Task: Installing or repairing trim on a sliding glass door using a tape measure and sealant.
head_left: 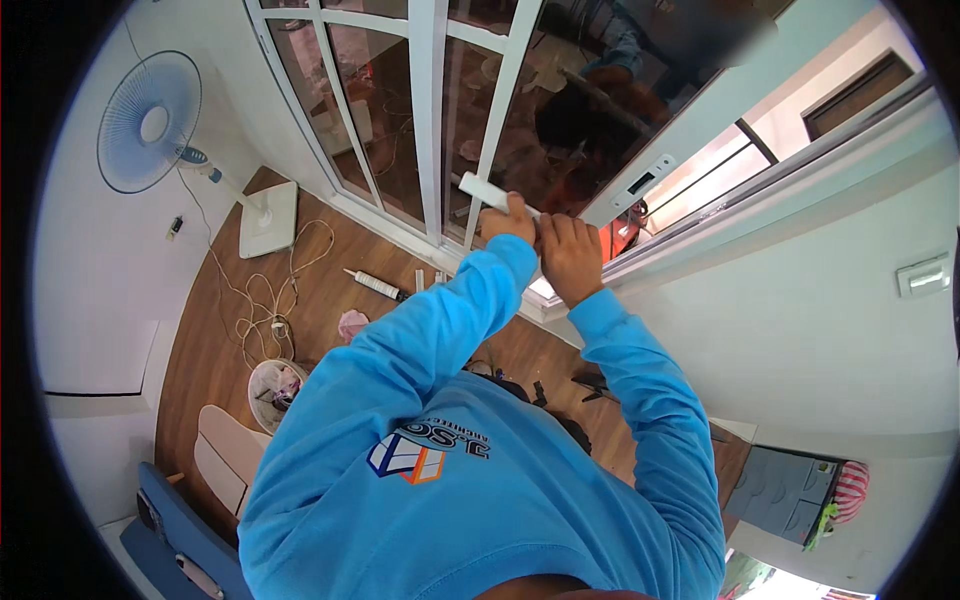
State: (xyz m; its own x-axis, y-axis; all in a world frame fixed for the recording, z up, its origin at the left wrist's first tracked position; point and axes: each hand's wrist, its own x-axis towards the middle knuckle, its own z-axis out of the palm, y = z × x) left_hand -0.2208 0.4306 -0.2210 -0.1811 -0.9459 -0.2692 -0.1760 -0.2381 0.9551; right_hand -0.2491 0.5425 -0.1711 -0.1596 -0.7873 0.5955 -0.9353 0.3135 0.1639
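Both arms in blue sleeves reach forward to a white-framed glass door (494, 125). A slim white bar (484, 188) lies at a slant before the glass, its far-left end sticking out past my left hand (508, 222). The fingers of that hand are closed round the bar, thumb on top. Close beside it, my right hand (570, 258) has its fingers curled over, at the bar's other end, which it mostly hides. To the right of the hands, a white latch plate with a dark slot (643, 181) is set in the door frame.
A standing fan (153, 125) and a coiled pale cable (272, 315) are at the left. On the wood floor lie a sealant cartridge (377, 284) and a pink cloth (352, 325), near a waste bin (263, 400). A grey drawer unit (785, 490) stands at right.
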